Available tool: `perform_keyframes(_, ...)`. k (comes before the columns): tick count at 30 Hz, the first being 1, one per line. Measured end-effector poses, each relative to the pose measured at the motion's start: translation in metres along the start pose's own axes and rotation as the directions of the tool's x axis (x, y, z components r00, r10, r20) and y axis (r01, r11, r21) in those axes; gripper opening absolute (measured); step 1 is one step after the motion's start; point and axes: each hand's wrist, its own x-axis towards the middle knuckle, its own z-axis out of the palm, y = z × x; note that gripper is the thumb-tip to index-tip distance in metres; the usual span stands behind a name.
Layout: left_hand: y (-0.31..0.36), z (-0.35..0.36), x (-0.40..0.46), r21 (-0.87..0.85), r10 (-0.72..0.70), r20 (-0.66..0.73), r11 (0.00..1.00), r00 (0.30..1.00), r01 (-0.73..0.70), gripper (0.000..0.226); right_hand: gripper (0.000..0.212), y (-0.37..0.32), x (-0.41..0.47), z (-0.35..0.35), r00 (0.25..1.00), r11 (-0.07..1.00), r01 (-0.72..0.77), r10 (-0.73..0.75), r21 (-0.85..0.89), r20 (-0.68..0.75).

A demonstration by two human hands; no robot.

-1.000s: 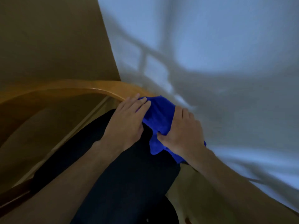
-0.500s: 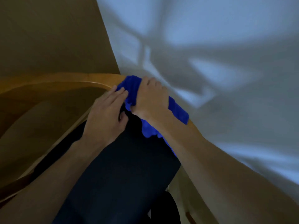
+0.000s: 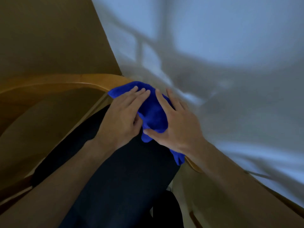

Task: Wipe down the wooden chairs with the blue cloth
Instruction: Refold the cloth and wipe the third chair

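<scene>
Head view, looking down over my forearms. The blue cloth (image 3: pixel 153 112) lies bunched over the curved top rail of the wooden chair (image 3: pixel 65 83), at the bend where the rail turns toward me, just beside the white cloth-covered surface (image 3: pixel 230 96) on the right. My left hand (image 3: pixel 122 119) rests on the cloth's left part with its fingers (image 3: pixel 139 92) laid straight and flat, pressing it onto the rail. My right hand (image 3: pixel 179 127) covers the right part: the fingers lie extended along the fabric, while the thumb (image 3: pixel 152 133) curls under a fold and pinches it against the palm. A loose end of cloth hangs below the right wrist. A dark-clothed leg (image 3: pixel 123 178) sits below both hands.
</scene>
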Motion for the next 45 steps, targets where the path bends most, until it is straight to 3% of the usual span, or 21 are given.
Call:
perform_keyframes(4, 0.022, 0.018, 0.0, -0.104, 0.023, -0.02, 0.994, 1.0, -0.024, 0.058, 0.104, 0.019, -0.053, -0.002, 1.0, 0.995, -0.004, 0.006, -0.099, 0.024)
perform_keyframes(9, 0.014, 0.015, 0.0, -0.17, -0.064, -0.083, 0.984, 0.994, 0.049, 0.057, 0.115, 0.0, -0.018, 0.003, 0.997, 0.99, -0.066, 0.062, -0.127, -0.036)
perform_keyframes(13, -0.013, 0.004, -0.004, -0.144, -0.125, -0.109, 0.984, 0.986, 0.108, 0.056, 0.107, -0.021, 0.015, 0.013, 1.0, 0.97, -0.027, 0.026, -0.24, -0.009)
perform_keyframes(18, -0.065, -0.03, -0.008, -0.131, -0.39, -0.246, 0.92, 0.887, 0.368, 0.059, 0.098, -0.072, 0.103, 0.03, 0.998, 0.969, 0.067, -0.062, -0.236, 0.028)
perform_keyframes(24, -0.1, -0.066, -0.032, -0.07, -0.48, -0.322, 0.871, 0.816, 0.486, 0.058, 0.073, -0.136, 0.175, 0.056, 0.968, 0.929, 0.25, -0.231, -0.273, 0.101)
perform_keyframes(28, -0.091, -0.061, -0.036, -0.064, -0.526, -0.283, 0.845, 0.802, 0.531, 0.062, 0.062, -0.141, 0.181, 0.057, 0.965, 0.939, 0.259, -0.243, -0.225, 0.1)
perform_keyframes(32, -0.076, -0.056, -0.029, 0.006, -0.44, -0.18, 0.894, 0.88, 0.449, 0.06, 0.075, -0.114, 0.148, 0.049, 0.982, 0.971, 0.187, -0.187, -0.15, 0.011)
perform_keyframes(37, -0.052, -0.051, -0.018, 0.039, -0.277, 0.003, 0.96, 0.961, 0.277, 0.059, 0.101, -0.05, 0.057, 0.027, 0.995, 0.989, -0.059, 0.047, -0.138, -0.089)
perform_keyframes(42, 0.001, -0.018, -0.014, -0.017, -0.094, 0.076, 0.995, 0.993, 0.096, 0.056, 0.101, -0.013, -0.047, 0.011, 0.941, 0.916, -0.335, 0.315, -0.221, -0.119)
perform_keyframes(45, 0.035, 0.008, -0.023, -0.063, -0.001, 0.107, 0.998, 0.994, 0.008, 0.055, 0.101, -0.011, -0.076, 0.009, 0.882, 0.865, -0.47, 0.463, -0.172, -0.085)
